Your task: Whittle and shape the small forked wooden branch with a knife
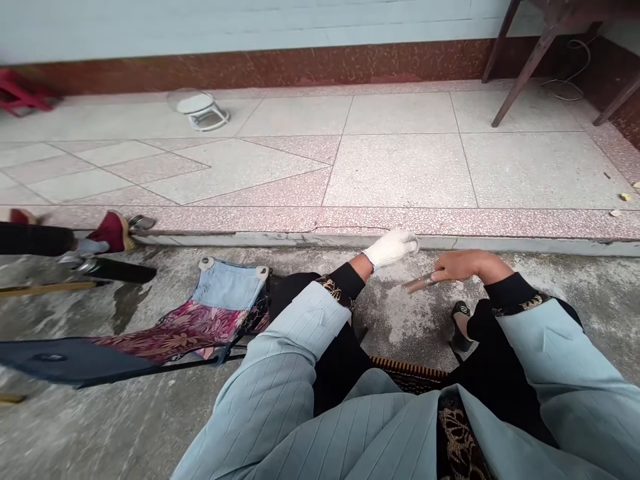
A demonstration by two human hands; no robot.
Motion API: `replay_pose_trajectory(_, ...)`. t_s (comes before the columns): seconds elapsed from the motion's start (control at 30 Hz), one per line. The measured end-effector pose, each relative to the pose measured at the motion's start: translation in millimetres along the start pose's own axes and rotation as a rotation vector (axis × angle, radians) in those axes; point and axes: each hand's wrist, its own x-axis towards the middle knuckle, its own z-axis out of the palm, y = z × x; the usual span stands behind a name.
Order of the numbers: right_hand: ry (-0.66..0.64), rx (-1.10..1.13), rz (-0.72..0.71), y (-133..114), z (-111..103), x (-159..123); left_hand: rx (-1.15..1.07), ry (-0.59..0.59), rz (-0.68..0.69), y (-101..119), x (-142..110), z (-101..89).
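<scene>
Slim tool (420, 284) in right hand (459, 265), long axis slanted, tip leftward

A pale blue wall (250, 27) ran across the top of the view, finished at its foot with a mottled red-brown band (280, 69). Below lay a terrazzo floor (400, 167) in cream and pink, its left part patterned with diamonds, ending at a low step edge (280, 241). Rough grey concrete (150, 427) spread beneath. A red stool (25, 93) and a small white stool (205, 110) stood leftward; a dark wooden table (530, 73) occupied the right corner. A fabric folding chair (200, 327) sat on the concrete. The light was soft.
</scene>
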Motion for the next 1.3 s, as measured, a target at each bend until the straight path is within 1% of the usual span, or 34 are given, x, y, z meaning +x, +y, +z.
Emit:
replay_pose_trajectory(0.03,0.058,-0.037,0.091,2.5,-0.1,6.4,-0.062,-0.019,0.009,1.5,-2.3,1.1)
replay_pose_trajectory(0.07,0.11,-0.032,0.153,5.3,-1.7,10.5,-0.148,-0.046,0.019,3.5,-5.1,2.7)
replay_pose_trajectory(0.1,0.155,0.019,0.18,8.4,-4.7,12.1,-0.248,-0.078,0.028,5.8,-8.3,4.5)
replay_pose_trajectory(0.13,0.195,0.102,0.175,11.5,-8.6,11.3,-0.352,-0.113,0.04,8.2,-11.7,6.6)
replay_pose_trajectory(0.23,0.295,0.406,0.046,19.6,-20.3,-2.0,-0.602,-0.225,0.043,13.2,-20.8,12.7)
replay_pose_trajectory(0.3,0.296,0.569,-0.065,22.7,-24.7,-14.3,-0.683,-0.267,0.021,13.0,-24.7,16.7)
replay_pose_trajectory(0.4,0.269,0.688,-0.166,21.9,-25.1,-29.0,-0.717,-0.296,0.009,7.1,-26.9,22.7)
replay_pose_trajectory(0.47,0.229,0.696,-0.214,17.8,-23.2,-34.2,-0.692,-0.349,0.003,1.6,-26.3,26.9)
replay_pose_trajectory(0.5,0.182,0.68,-0.249,15.1,-21.8,-35.1,-0.652,-0.356,-0.003,-0.9,-25.3,28.6)
replay_pose_trajectory(0.53,0.117,0.651,-0.286,12.2,-20.2,-34.9,-0.6,-0.341,-0.006,-3.0,-24.0,29.8)
replay_pose_trajectory(0.6,-0.029,0.571,-0.343,6.8,-15.5,-31.1,-0.484,-0.255,-0.004,-5.5,-20.7,29.5)
replay_pose_trajectory(0.63,-0.096,0.527,-0.347,4.9,-12.4,-27.5,-0.427,-0.21,-0.002,-5.8,-19.3,28.0)
replay_pose_trajectory(0.7,-0.199,0.425,-0.296,4.0,-5.2,-17.8,-0.35,-0.176,-0.006,-5.1,-17.4,23.2)
replay_pose_trajectory(0.77,-0.243,0.301,-0.172,7.9,1.2,-6.8,-0.321,-0.186,-0.014,-3.3,-17.4,18.4)
replay_pose_trajectory(0.83,-0.199,0.208,-0.035,15.8,4.2,2.5,-0.325,-0.203,-0.016,-1.7,-18.5,15.9)
replay_pose_trajectory(0.9,-0.083,0.187,0.046,25.2,2.3,8.3,-0.37,-0.236,-0.02,-1.2,-19.9,16.2)
replay_pose_trajectory(1.0,0.148,0.188,0.118,34.0,-6.8,10.3,-0.59,-0.352,-0.059,-2.9,-21.5,21.1)
replay_pose_trajectory(1.07,0.292,0.205,0.169,32.9,-12.8,8.6,-0.756,-0.421,-0.06,-4.6,-22.1,27.0)
replay_pose_trajectory(1.1,0.348,0.241,0.176,30.2,-14.7,7.0,-0.81,-0.436,-0.039,-5.3,-22.2,30.5)
replay_pose_trajectory(1.13,0.387,0.306,0.157,26.6,-15.9,4.9,-0.848,-0.443,-0.012,-5.8,-22.2,34.2)
replay_pose_trajectory(1.2,0.424,0.495,0.05,17.9,-15.8,-0.9,-0.875,-0.434,0.029,-6.4,-21.7,40.9)
replay_pose_trajectory(1.27,0.401,0.673,-0.085,10.6,-14.0,-8.4,-0.812,-0.414,0.04,-7.0,-19.9,45.2)
replay_pose_trajectory(1.3,0.371,0.732,-0.146,8.3,-13.0,-12.6,-0.741,-0.386,0.038,-7.7,-18.4,46.2)
